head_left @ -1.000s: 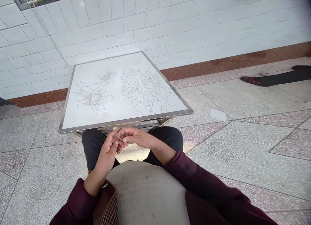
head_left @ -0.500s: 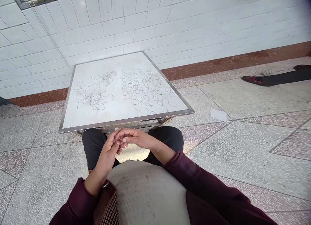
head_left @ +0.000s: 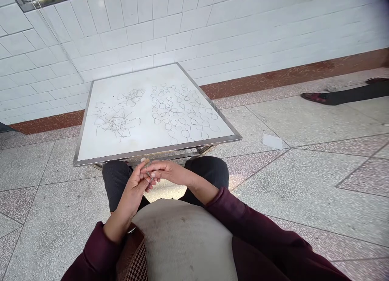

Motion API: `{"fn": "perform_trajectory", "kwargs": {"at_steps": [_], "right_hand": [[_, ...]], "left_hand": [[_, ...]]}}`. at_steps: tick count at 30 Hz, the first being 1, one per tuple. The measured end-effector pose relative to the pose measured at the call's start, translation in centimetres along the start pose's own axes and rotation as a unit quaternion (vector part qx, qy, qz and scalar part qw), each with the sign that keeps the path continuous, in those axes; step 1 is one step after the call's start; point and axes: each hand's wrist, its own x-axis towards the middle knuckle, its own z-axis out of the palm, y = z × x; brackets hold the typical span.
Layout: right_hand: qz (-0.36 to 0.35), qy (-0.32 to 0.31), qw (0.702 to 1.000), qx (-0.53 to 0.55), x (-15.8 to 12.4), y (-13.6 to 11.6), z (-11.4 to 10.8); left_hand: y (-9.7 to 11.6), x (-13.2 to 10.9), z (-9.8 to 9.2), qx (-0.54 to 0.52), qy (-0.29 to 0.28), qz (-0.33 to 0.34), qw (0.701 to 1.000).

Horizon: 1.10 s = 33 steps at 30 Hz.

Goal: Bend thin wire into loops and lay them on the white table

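Note:
Close together above my lap, just in front of the table's near edge, my left hand [head_left: 137, 184] and my right hand [head_left: 169, 171] pinch a thin dark wire [head_left: 148, 173] between them. The wire is small and curved, and fingers cover part of it. Several twisted wire loops [head_left: 184, 122], many like a figure eight, lie in rough rows on the right half of the white table [head_left: 146, 139]. On its left half are a tangled heap of loose wires [head_left: 117, 122] and a smaller heap [head_left: 133, 96] behind it.
A metal rim [head_left: 158, 150] edges the table, which stands against a white tiled wall [head_left: 127, 42]. A white paper piece [head_left: 272, 142] lies on the speckled floor to the right. Farther right, another person's leg and shoe [head_left: 316, 98] reach in.
The fingers have shifted slightly around the wire, and more of its curve shows between them. The view has moved a little; the wires on the table lie as before.

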Motion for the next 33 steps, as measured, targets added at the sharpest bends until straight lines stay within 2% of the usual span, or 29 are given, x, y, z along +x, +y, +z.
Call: {"fn": "perform_trajectory", "kwargs": {"at_steps": [3, 10, 19, 28, 33], "right_hand": [[-0.013, 0.016, 0.999, 0.031, 0.2, 0.4, 0.4], [-0.042, 0.085, 0.988, 0.124, 0.7, 0.5, 1.6], [-0.019, 0.145, 0.986, 0.076, 0.4, 0.0, 1.7], [-0.007, 0.159, 0.979, 0.125, 0.4, 1.1, 1.8], [-0.027, 0.166, 0.981, 0.097, 0.2, 0.7, 1.8]], "left_hand": [[0.2, 0.0, 0.0, 0.016, 0.005, -0.001, 1.0], [0.4, -0.1, 0.3, -0.03, 0.037, -0.006, 0.999], [0.4, -0.1, 0.7, -0.071, 0.055, -0.007, 0.996], [0.4, -0.2, 0.7, -0.07, 0.053, -0.007, 0.996], [0.5, -0.1, 0.6, -0.057, 0.037, -0.028, 0.997]]}}
